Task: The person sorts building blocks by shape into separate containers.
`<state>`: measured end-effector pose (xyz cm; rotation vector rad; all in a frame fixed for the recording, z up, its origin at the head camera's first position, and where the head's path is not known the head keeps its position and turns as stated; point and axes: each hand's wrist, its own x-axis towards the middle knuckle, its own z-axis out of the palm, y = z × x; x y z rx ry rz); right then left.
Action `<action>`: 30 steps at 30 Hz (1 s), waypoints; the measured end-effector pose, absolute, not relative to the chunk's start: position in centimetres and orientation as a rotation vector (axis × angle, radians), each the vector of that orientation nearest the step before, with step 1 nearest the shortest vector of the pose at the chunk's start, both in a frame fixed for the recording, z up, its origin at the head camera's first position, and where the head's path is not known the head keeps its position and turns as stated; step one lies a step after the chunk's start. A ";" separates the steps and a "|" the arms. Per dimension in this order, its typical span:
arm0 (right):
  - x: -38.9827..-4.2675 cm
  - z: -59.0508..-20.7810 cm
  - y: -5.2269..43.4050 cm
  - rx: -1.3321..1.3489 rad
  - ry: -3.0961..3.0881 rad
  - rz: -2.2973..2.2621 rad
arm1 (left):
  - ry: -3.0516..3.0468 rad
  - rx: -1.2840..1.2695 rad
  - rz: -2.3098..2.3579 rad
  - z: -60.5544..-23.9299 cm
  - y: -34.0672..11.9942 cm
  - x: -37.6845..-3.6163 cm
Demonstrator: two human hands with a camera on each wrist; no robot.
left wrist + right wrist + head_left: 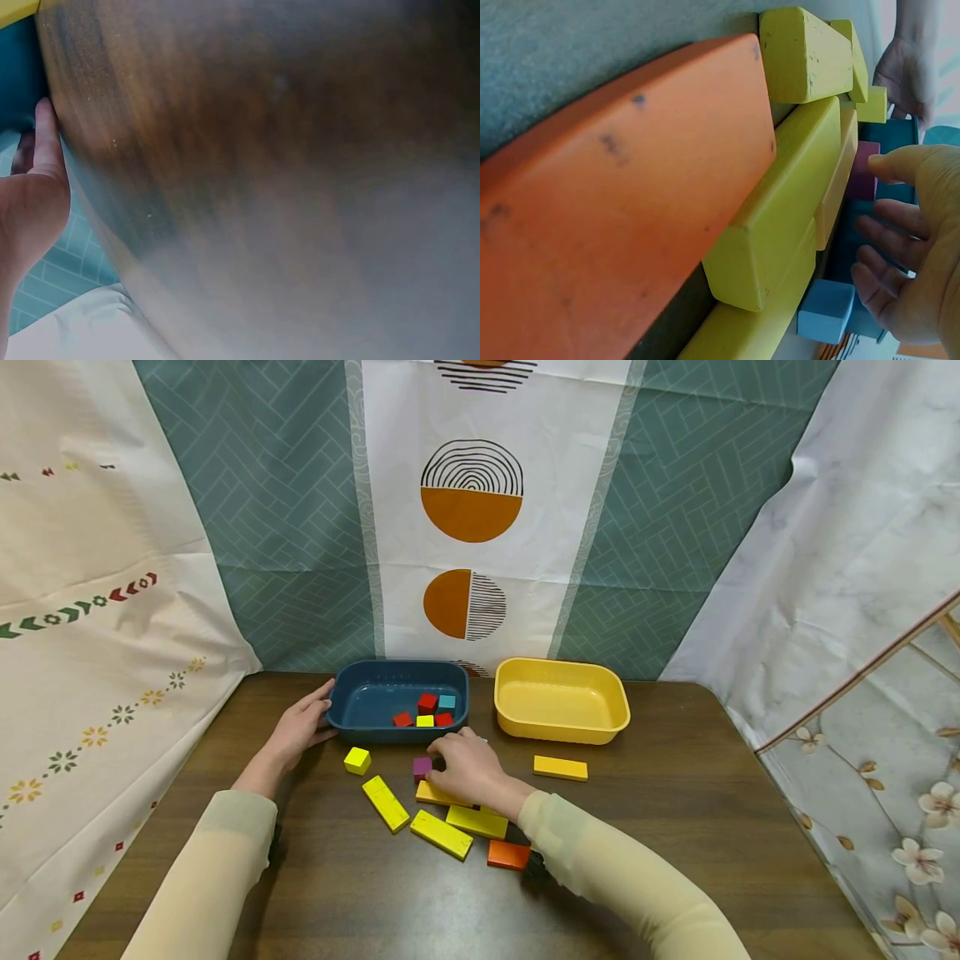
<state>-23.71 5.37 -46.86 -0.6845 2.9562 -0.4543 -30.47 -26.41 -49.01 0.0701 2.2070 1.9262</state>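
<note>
At the left end of the blue bin (360,734), my left hand (298,727) rests against the outer wall with its fingers extended. In the left wrist view, that hand (41,187) lies along the bin's side. My right hand (471,768) is over the blocks in front of the bin, beside a purple cube (422,768). The right wrist view has its thumb tip at the purple cube (863,171), contact uncertain, and the other fingers loosely bent with nothing held. A light blue cube (826,310) lies near those fingers. Red, yellow and blue cubes lie inside the bin.
A yellow bin (562,734) stands to the right, with an orange-yellow plank (560,768) before it. Several yellow planks (441,835), an orange block (508,855) and a yellow cube (357,761) lie on the wooden table (360,902). Curtains hang behind.
</note>
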 end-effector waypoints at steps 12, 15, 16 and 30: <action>-23.9 -47.3 5.4 -0.719 2.953 -0.455 | 2.202 0.064 1.933 -48.9 -26.3 -30.4; -23.9 -47.3 5.4 -0.732 2.948 -0.468 | 2.200 0.059 1.935 -48.9 -26.4 -30.4; -23.9 -47.3 5.4 -0.739 2.950 -0.471 | 2.200 0.058 1.936 -48.9 -26.4 -30.4; -23.9 -45.1 6.9 -0.782 3.024 -0.683 | 2.157 0.038 1.944 -46.2 -25.5 -29.0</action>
